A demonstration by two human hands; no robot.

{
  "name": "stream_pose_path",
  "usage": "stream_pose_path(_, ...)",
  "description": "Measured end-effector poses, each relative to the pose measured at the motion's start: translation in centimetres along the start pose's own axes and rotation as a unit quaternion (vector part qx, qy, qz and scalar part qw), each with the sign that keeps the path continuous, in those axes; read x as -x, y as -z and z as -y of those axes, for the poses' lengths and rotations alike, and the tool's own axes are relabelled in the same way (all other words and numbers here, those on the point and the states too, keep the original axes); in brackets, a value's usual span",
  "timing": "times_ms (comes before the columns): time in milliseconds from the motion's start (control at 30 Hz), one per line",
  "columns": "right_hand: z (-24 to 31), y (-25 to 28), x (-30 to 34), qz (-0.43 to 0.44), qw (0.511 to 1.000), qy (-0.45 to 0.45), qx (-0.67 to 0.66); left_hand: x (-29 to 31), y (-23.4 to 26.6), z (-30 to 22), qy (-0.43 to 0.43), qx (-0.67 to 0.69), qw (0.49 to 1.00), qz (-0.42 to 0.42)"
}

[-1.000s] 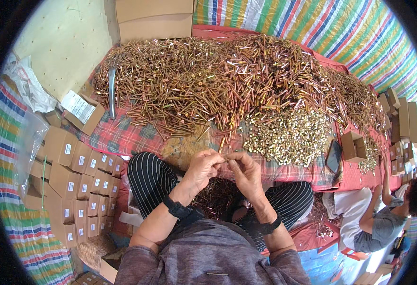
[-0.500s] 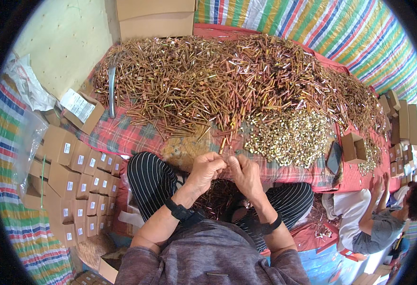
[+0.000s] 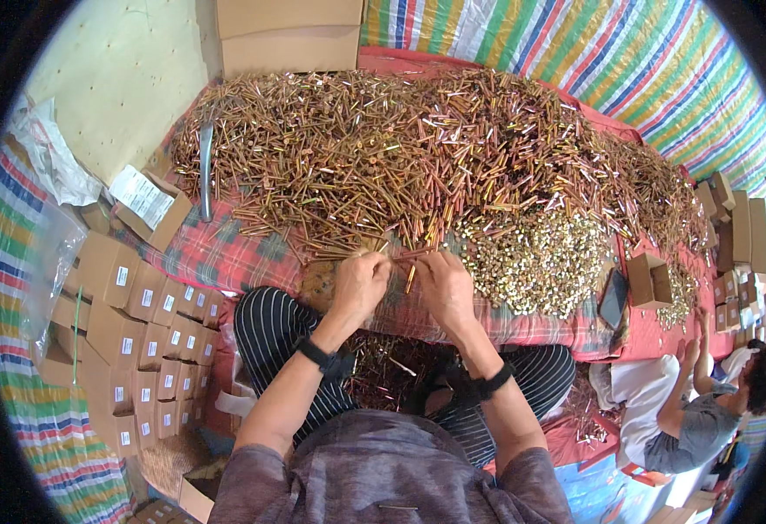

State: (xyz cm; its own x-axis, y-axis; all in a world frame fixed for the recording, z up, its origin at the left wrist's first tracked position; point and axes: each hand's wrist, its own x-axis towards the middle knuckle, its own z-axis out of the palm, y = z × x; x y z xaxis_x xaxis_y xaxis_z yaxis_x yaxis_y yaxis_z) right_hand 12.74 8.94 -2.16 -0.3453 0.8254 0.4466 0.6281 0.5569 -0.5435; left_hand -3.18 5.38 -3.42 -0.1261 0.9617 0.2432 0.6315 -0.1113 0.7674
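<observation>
Left hand (image 3: 364,278), right hand (image 3: 446,284) curled narrow at near edge of rod pile (image 3: 383,166); cannot tell what's held. Rightward sweep could mix in gold pieces (image 3: 535,262).

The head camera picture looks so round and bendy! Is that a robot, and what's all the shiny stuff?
No robot here: you see a person's two bare hands, the left hand and the right hand. The camera is worn on the head and looks down. Its wide fisheye lens bends straight edges. On the red checked cloth lies a big heap of copper-coloured metal rods. Beside it, on the near right, is a pile of small gold-coloured pieces. Both hands are at the heap's near edge, but I can't tell exactly what they hold.
</observation>
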Motion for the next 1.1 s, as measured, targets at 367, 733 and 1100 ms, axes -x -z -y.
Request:
stream_pose_path(367, -1.8, -1.4, -1.0, 0.051, 0.985, 0.024, 0.165, -1.9, -1.0, 0.4, 0.068, -0.216, 0.974, 0.021)
stream_pose_path(733, 1.1, 3.3, 3.1, 0.051, 0.979, -0.15, -0.13, 1.4, 0.6, -1.7, 0.3, 0.555, 0.776, -0.004)
stream_pose_path(1100, 2.9, 3.9, 4.1, -0.001, 0.993, -0.072, -0.09, 2.7, 0.2, -3.3, 0.21, 0.557, 0.802, 0.039)
